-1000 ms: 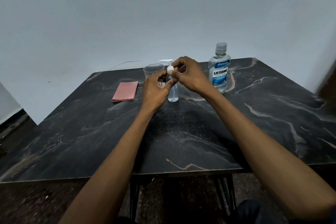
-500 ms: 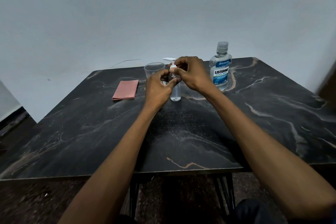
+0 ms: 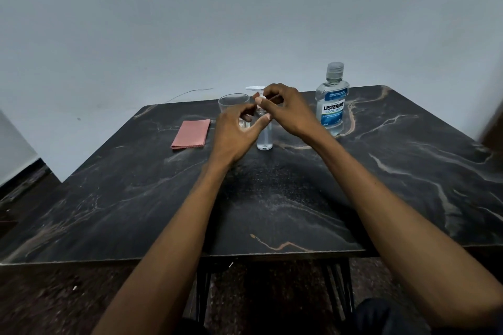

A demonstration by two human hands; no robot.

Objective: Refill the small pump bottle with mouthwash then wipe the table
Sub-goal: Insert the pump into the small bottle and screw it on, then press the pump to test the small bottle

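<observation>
- Where both hands meet, near the far middle of the table (image 3: pixel 272 198), the pump bottle (image 3: pixel 264 136) stands upright, clear, its white pump head (image 3: pixel 255 88) pointing left.
- Right hand (image 3: pixel 288 110) reaches over from the right, thumb and fingertips pinching the pump collar at the bottle's neck.
- Left hand (image 3: pixel 234 133) sits just left of the bottle, fingers loosely curled, thumb stretched up against the bottle's upper side; whether it truly grips cannot be told.
- Clear cup (image 3: pixel 233 102) stands just behind the left hand, partly hidden.
- Mouthwash (image 3: pixel 332 106), capped and upright, stands to the right, near the right wrist.
- Pink cloth (image 3: pixel 191 134) lies folded flat to the left, apart from the cup.
</observation>
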